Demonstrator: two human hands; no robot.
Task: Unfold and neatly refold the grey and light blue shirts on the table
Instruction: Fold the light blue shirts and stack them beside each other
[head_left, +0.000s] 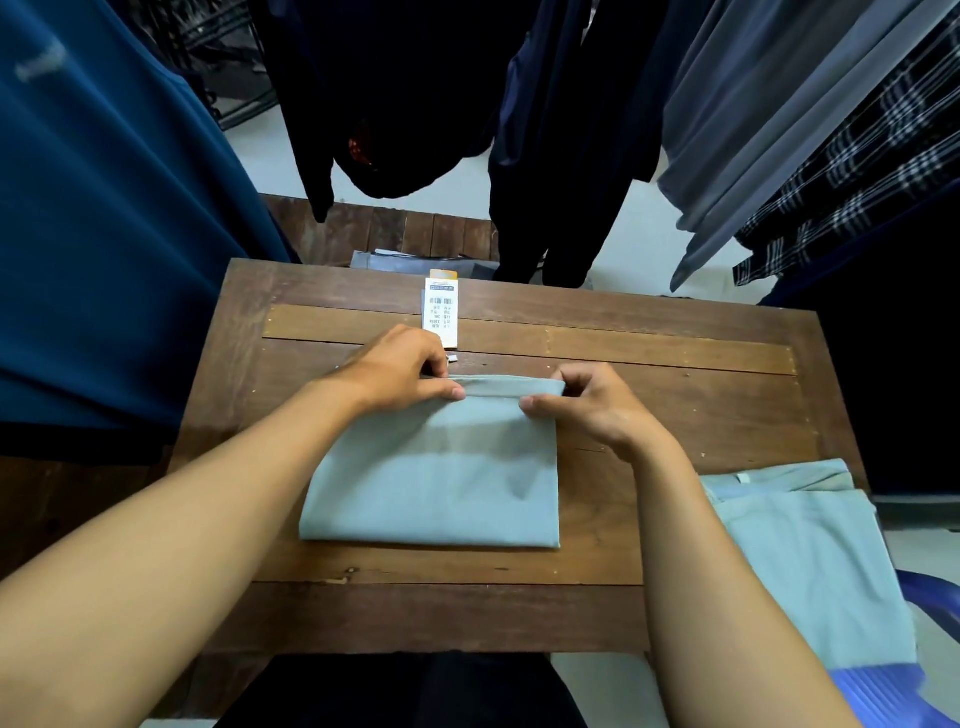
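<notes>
Here, mid-desk, the grey shirt (436, 478) lies folded into a flat rectangle, its near fold running square to us. The left grip (402, 371) pinches the far left corner of it, thumb laid along the edge and fingers curled over. The right grip (587, 410) nips the far right corner between thumb and forefinger. Neither holds anything else. The far edge shows as a narrow rolled band between the two pinches. We cannot tell whether this fold is being opened or finished off. Either way, we judge both corners should travel together, level and lightly taut, so the layers do not skew. We would also flatten that band before pressing anything down. A price tag (441, 312) lies on the desk (675, 374) just beyond the far edge, close to the left grip. Cloth opened away from us would likely cover it or drag it. The light blue shirt (810, 561) lies at the right, hanging past the desk's edge onto a blue plastic piece (878, 691), perhaps a chair. A strip of bare wood parts it from the grey one, so a sideways spread looks cramped. Dark garments (395, 104) and a checked garment (857, 171) hang over the far side, and a blue garment (104, 234) crowds the left. A high lift would probably brush them.
</notes>
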